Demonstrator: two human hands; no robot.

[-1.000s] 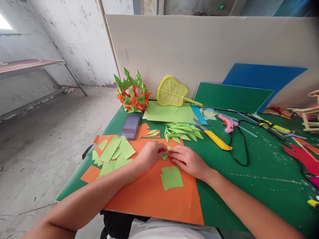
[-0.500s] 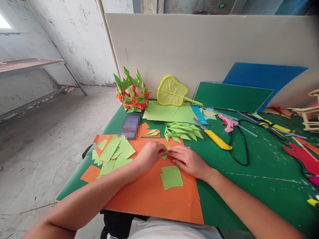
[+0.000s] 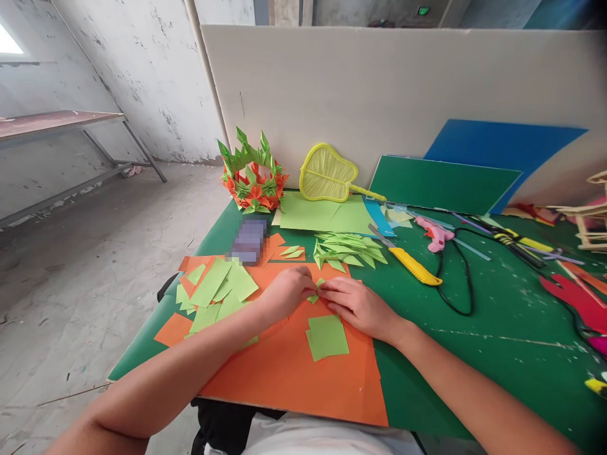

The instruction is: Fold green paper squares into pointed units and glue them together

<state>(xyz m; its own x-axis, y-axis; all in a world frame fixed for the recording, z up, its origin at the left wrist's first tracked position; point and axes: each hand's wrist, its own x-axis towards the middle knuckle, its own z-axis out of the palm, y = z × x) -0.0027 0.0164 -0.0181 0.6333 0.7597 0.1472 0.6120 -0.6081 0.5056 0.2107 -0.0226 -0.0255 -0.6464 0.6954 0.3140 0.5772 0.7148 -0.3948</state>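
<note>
Between my fingertips is a small folded piece of green paper (image 3: 313, 297), partly hidden, low over an orange sheet (image 3: 303, 385). My left hand (image 3: 288, 293) pinches it from the left, fingers curled. From the right, my right hand (image 3: 356, 306) has its fingers pressed together on the paper's edge. Just below lie a couple of green paper squares (image 3: 328, 337). A pile of folded green paper leaves (image 3: 348, 249) sits beyond my hands. Loose green paper pieces (image 3: 213, 285) are heaped by my left forearm.
A utility knife (image 3: 415, 265) with its blade out lies right of the leaves, near a pink glue gun (image 3: 434, 234) and its black cord. At the back stand an orange-and-green paper ring (image 3: 253, 183) and a yellow fan (image 3: 328, 174). A blurred-out phone-like object (image 3: 249, 241) lies left.
My left fingertips have drawn slightly left, off the upper part of the folded paper, so more of it shows. My right hand has hardly moved.
</note>
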